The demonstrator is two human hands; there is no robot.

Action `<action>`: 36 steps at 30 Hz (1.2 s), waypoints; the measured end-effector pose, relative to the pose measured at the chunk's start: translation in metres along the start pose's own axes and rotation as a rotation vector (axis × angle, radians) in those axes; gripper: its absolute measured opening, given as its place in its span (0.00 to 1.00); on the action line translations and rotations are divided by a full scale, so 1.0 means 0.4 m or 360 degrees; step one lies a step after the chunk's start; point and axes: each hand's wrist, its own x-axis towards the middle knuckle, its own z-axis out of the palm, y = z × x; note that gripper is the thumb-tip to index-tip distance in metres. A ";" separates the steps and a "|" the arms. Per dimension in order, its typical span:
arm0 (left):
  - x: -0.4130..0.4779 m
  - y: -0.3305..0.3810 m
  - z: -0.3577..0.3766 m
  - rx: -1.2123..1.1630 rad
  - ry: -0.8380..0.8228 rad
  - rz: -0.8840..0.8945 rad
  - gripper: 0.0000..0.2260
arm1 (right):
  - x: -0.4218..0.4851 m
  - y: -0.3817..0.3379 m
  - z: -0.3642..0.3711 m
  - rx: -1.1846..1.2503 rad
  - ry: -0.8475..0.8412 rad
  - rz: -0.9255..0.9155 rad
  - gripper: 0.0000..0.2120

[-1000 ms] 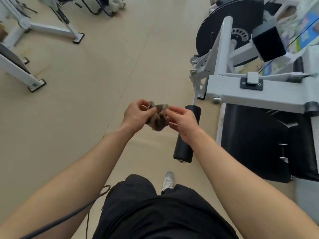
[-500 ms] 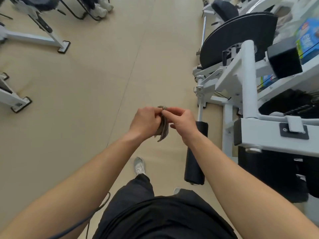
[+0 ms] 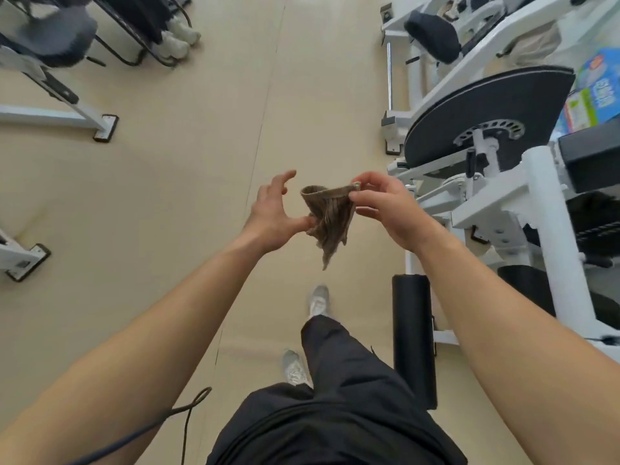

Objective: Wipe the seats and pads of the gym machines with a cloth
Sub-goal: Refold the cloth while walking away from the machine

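Black trousers: a person stands on the tan floor, grey shoes pointed down the aisle, a dark cord trailing at the near left.
Roller pad: a black foam cylinder juts from the white gym machine at the near right, just beside the person's leg and seemingly the closest surface to wipe.
Cloth: a brown ribbed cloth hangs in mid-air between both hands, over the floor, touching no pad; its top edge is pulled level and its tail droops to a point.
Right hand: the right hand pinches the cloth's upper right corner between thumb and fingertips, the other fingers curled in.
Left hand: the left hand is spread wide, only the thumb tip touching the cloth's lower left fold; it looks placed to take a fresh hold and shake the cloth out flat.
Stage: judged preparation, with wiping not yet begun.
Farther right: a black disc on the same machine, then a round black pad.
Far left: white frame feet of other machines, and a pair of pale shoes.
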 end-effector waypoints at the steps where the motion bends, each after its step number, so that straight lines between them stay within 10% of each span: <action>1: 0.041 0.008 -0.006 -0.0031 -0.0086 0.0023 0.40 | 0.031 -0.010 -0.013 0.0030 -0.0018 -0.0001 0.04; 10: 0.424 0.182 -0.109 -0.0133 -0.0247 0.0181 0.02 | 0.367 -0.088 -0.153 0.0033 0.0278 0.0075 0.01; 17: 0.698 0.375 -0.182 -0.0619 -0.0054 0.0244 0.04 | 0.614 -0.279 -0.224 0.0215 0.0379 -0.0064 0.06; 22: 0.884 0.403 -0.145 -0.1119 -0.0800 -0.0110 0.33 | 0.789 -0.424 -0.286 0.0618 0.0539 -0.0063 0.13; 27: 1.056 0.453 -0.096 -0.1240 -0.0972 -0.0020 0.17 | 0.946 -0.452 -0.411 0.1027 0.0812 0.0108 0.23; 36: 1.397 0.671 -0.139 -0.0042 -0.0958 0.0659 0.19 | 1.166 -0.408 -0.603 0.1291 0.1384 0.0438 0.18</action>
